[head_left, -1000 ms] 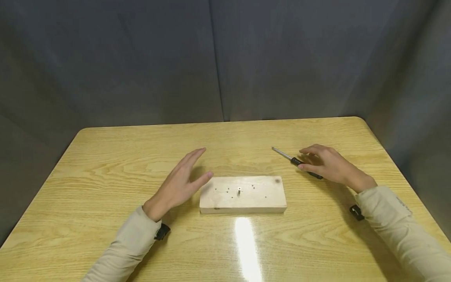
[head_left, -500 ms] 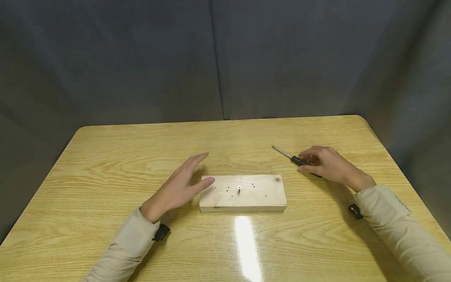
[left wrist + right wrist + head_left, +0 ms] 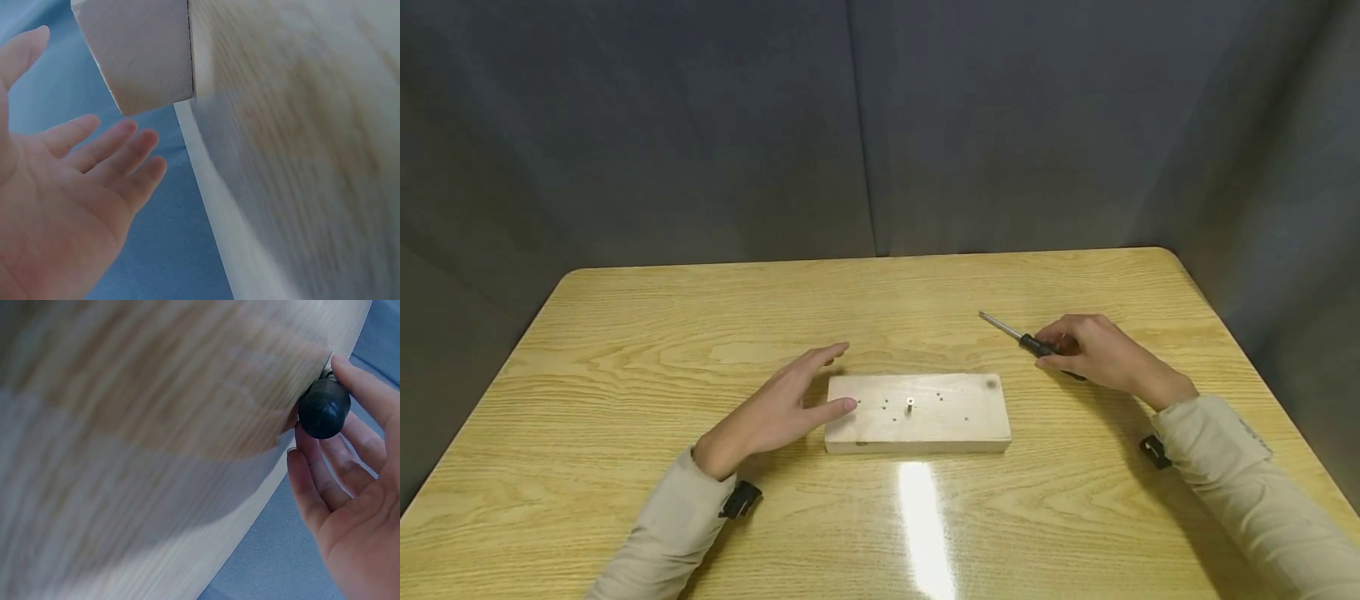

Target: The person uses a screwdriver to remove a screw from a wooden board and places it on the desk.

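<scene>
The left hand (image 3: 778, 406) has dropped, fingers straight, against the wooden block's (image 3: 917, 412) left end, while the right hand (image 3: 1093, 350) has curled around the screwdriver (image 3: 1028, 340) handle.

Hidden, cropped and blurred parts

You lose most of the screwdriver (image 3: 1032, 341) handle under your right hand (image 3: 1093, 350); at the block (image 3: 917, 412), the holes around the screw (image 3: 909, 405) are too small to count, and both wrist views blur the table (image 3: 125, 425), the left cropping the block at 12 o'clock.
</scene>
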Available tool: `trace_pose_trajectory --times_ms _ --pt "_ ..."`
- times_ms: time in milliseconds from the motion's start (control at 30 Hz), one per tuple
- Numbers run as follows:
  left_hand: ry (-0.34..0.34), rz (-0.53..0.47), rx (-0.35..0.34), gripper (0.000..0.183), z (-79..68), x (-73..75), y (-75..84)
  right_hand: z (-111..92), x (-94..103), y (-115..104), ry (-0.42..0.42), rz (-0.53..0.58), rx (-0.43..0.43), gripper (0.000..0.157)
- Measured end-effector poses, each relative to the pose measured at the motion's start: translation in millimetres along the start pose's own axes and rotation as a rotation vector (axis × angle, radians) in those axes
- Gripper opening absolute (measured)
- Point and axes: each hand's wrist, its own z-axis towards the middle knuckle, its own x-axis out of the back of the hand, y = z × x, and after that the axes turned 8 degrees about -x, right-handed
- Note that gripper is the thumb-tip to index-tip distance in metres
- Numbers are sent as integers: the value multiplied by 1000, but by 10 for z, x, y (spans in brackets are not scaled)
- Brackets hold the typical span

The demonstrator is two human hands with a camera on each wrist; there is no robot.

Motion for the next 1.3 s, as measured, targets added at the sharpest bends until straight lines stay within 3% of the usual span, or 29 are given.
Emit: trace_pose_trajectory --times_ms 767,1300 --pt "-97 -80 29 85 -75 -43 -66 3 -11 13 -29 24 -29 23" --pt "-112 -148 28 91 -56 -54 -130 -35 7 -18 94 -44 38 20"
